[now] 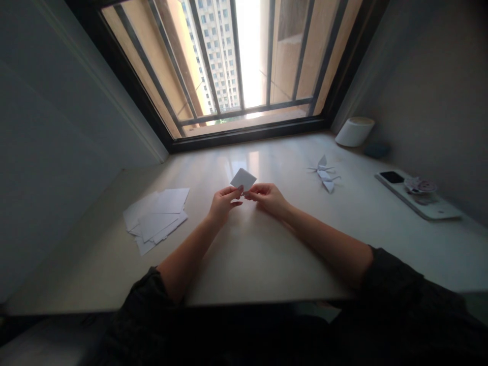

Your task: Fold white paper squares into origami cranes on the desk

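Note:
A small folded piece of white paper (243,179) is held just above the pale table (267,254), in the middle. My left hand (223,202) pinches its lower edge from the left. My right hand (269,196) pinches the same edge from the right. Both hands are closed on the paper, fingertips almost touching. A loose pile of white paper sheets (156,219) lies to the left of my left hand. A folded white paper crane (325,175) rests on the table to the right, beyond my right hand.
A white phone (417,198) lies at the right edge with a small decorated object on it. A white cylinder (354,131) and a dark small object (376,149) sit in the far right corner. A barred window (236,66) rises behind the table.

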The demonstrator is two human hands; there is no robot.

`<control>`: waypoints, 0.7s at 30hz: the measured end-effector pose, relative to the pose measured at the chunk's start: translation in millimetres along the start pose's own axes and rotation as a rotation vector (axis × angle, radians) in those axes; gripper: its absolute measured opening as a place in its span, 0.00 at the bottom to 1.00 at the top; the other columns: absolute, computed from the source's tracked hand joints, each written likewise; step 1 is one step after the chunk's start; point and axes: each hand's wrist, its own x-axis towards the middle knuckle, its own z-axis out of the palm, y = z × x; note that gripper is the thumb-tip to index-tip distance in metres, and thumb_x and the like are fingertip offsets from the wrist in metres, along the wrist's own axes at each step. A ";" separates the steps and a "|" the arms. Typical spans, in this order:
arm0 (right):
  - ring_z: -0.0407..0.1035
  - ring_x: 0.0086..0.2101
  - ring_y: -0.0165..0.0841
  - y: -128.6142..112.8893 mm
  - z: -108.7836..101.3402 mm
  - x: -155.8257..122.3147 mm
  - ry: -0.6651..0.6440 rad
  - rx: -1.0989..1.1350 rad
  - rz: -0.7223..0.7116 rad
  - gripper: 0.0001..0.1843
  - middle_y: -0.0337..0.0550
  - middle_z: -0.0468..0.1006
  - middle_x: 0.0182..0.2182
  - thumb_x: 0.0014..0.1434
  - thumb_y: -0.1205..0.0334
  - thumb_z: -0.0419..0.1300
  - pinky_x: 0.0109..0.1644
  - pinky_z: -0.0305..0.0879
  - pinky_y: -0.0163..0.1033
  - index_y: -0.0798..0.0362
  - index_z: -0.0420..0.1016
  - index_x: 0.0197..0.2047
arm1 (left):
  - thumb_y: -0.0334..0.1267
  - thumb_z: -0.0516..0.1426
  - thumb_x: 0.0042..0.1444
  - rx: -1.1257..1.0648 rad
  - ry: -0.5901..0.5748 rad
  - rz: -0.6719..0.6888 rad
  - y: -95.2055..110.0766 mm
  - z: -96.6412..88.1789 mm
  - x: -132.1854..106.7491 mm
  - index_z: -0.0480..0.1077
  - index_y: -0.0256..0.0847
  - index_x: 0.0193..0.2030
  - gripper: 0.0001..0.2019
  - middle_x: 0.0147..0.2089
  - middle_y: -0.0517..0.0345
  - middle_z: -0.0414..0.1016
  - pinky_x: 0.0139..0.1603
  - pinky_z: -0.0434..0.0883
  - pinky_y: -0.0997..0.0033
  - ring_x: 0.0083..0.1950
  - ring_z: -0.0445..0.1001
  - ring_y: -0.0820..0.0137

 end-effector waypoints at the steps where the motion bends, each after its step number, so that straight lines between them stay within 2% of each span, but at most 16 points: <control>1: 0.68 0.27 0.30 -0.2 0.5 0.1 0.006 -0.002 0.005 0.18 0.42 0.78 0.25 0.44 0.46 0.69 0.34 0.61 0.37 0.53 0.77 0.26 | 0.47 0.69 0.37 -0.004 0.014 0.011 0.5 0.1 -0.1 0.71 0.37 0.22 0.16 0.26 0.58 0.67 0.32 0.68 0.75 0.30 0.68 0.74; 8: 0.66 0.27 0.29 -0.1 2.3 0.5 0.006 0.009 0.019 0.19 0.41 0.76 0.24 0.42 0.45 0.69 0.33 0.61 0.37 0.54 0.76 0.25 | 0.47 0.69 0.37 -0.038 0.100 0.058 4.3 -3.1 3.1 0.72 0.38 0.23 0.16 0.26 0.60 0.65 0.35 0.69 0.73 0.31 0.66 0.75; 21: 0.66 0.26 0.29 -1.3 1.3 2.3 -0.022 0.024 0.044 0.18 0.40 0.75 0.23 0.42 0.47 0.69 0.33 0.60 0.37 0.54 0.76 0.24 | 0.47 0.69 0.36 -0.126 0.149 0.026 -2.3 -1.5 5.0 0.69 0.38 0.23 0.17 0.27 0.62 0.65 0.37 0.70 0.73 0.31 0.65 0.76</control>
